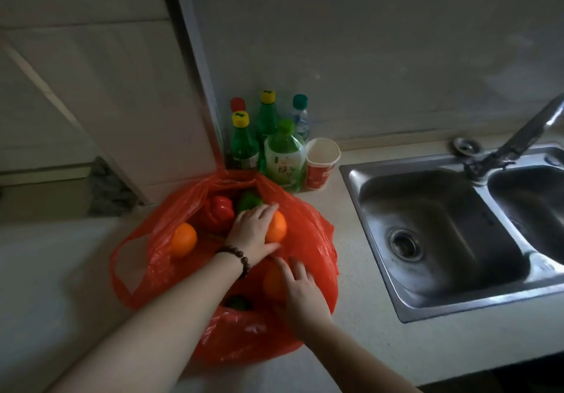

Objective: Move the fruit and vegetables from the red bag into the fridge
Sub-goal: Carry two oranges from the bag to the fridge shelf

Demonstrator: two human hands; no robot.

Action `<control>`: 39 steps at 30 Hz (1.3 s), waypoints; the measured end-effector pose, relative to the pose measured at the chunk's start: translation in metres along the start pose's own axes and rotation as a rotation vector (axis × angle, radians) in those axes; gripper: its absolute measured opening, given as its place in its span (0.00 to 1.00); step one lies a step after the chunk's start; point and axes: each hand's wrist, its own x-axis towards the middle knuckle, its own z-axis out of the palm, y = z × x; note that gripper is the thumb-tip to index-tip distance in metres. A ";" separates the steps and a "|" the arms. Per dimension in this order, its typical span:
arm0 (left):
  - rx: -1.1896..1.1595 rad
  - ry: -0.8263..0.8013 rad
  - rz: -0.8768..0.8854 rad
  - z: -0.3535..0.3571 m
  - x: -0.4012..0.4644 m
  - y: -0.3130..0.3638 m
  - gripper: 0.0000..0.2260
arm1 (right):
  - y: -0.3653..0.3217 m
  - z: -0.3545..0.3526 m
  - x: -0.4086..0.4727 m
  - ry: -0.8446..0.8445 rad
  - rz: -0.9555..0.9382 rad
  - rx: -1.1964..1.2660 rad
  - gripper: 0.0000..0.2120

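A red plastic bag (308, 234) lies open on the counter. Inside it my left hand (253, 231), with a bead bracelet on the wrist, grips an orange (277, 228) at the bag's right side. My right hand (300, 289) curls over a second orange (272, 281) nearer to me. A third orange (183, 240) lies loose at the left of the bag. A red pepper (221, 208) and a green pepper (248, 200) sit at the far end. Something dark green (238, 302) shows low in the bag between my arms. The fridge is not in view.
Several bottles (283, 154) and a red-and-white paper cup (320, 163) stand behind the bag against the wall. A steel double sink (439, 234) with a tap (531, 133) fills the right side. The counter edge runs close along the bottom right.
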 end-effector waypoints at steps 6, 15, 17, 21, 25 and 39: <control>-0.161 0.252 -0.166 -0.039 -0.042 -0.023 0.37 | -0.034 -0.020 0.008 0.073 -0.151 0.066 0.40; -0.140 0.650 -0.456 -0.115 -0.149 -0.087 0.35 | -0.152 -0.021 0.027 0.082 -0.386 0.114 0.40; -0.108 0.691 -0.551 -0.127 -0.185 -0.106 0.35 | -0.184 -0.011 0.024 0.050 -0.448 0.129 0.39; -0.167 0.773 -0.731 -0.143 -0.268 -0.139 0.33 | -0.249 0.017 0.010 -0.014 -0.585 0.159 0.40; -0.207 0.805 -0.925 -0.153 -0.361 -0.163 0.34 | -0.319 0.057 -0.029 -0.096 -0.720 0.164 0.40; -0.145 1.132 -1.326 -0.172 -0.747 -0.221 0.33 | -0.571 0.242 -0.254 -0.381 -1.145 0.120 0.39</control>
